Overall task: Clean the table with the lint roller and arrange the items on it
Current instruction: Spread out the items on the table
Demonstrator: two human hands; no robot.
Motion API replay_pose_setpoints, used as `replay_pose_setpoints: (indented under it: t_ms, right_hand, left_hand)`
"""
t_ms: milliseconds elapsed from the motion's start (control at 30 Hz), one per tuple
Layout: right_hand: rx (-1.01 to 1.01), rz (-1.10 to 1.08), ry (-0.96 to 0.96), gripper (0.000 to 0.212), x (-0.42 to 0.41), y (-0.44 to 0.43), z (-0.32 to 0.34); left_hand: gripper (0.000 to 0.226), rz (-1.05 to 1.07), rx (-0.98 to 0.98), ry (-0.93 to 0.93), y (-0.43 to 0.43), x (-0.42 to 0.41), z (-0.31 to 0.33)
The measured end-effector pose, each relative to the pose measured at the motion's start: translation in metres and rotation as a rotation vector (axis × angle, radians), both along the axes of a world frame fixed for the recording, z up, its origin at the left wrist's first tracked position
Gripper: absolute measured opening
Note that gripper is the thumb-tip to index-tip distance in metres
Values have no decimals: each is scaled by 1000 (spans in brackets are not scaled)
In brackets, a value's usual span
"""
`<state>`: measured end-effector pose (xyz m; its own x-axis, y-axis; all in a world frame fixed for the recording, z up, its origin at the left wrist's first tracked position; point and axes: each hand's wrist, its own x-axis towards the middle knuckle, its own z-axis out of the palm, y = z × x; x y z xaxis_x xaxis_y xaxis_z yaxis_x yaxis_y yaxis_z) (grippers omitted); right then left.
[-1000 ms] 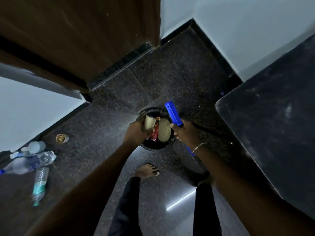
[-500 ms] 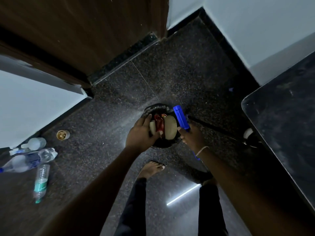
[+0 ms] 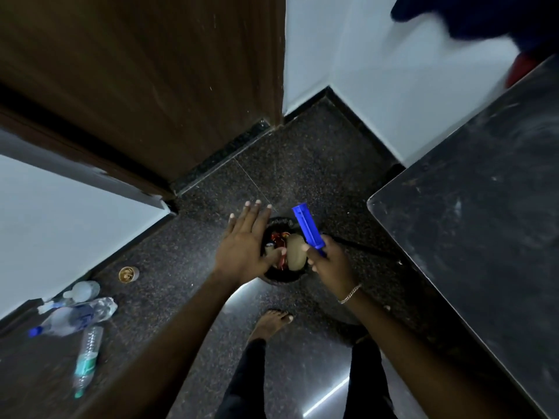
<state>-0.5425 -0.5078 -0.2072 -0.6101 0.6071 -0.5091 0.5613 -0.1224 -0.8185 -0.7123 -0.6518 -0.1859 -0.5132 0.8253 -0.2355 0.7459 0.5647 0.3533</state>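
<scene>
My right hand (image 3: 328, 263) grips the blue lint roller (image 3: 308, 228), whose handle end points up and away over a round black bin (image 3: 279, 278) on the floor. Inside the bin lie a tan crumpled sheet (image 3: 295, 255) and red wrappers (image 3: 278, 238). My left hand (image 3: 246, 243) hovers flat above the bin's left rim, fingers spread, holding nothing. The dark table (image 3: 484, 213) fills the right side, its top smeared with pale dust marks.
Several plastic bottles (image 3: 75, 316) lie on the floor at the left, with a small paper cup (image 3: 128, 274) near them. A brown wooden door (image 3: 145, 80) and white walls close the corner ahead. My bare foot (image 3: 270, 323) stands just behind the bin.
My left hand, which held a tan piece over the bin, has let it drop and opened flat. The view has tilted up, so more of the table and wall shows.
</scene>
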Motion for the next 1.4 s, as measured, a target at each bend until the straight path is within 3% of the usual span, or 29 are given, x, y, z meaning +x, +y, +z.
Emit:
replay_pose_setpoints:
  t_ms: [133,267,533,1133,1233,1400]
  right_hand:
    - [22,-53,64,4,16,3,57]
    - [78,-102,121,17,42,11,116]
    - [227,-281,154,23,110,37,188]
    - [557,-846,105,11,368,118,256]
    - [532,-939,89,23,420,121,257]
    - [546,-1086,49,24,499,122,254]
  left_hand:
    - [99,-31,59,36,5,14,51]
    - [97,-91,112,66,22,31,101]
    - [99,-225,237,122,83,81,167]
    - [98,-824,387,122,278,322,219]
    - [97,-928,372,121,294,378,219]
    - [94,-1085,364,90,317,472,213]
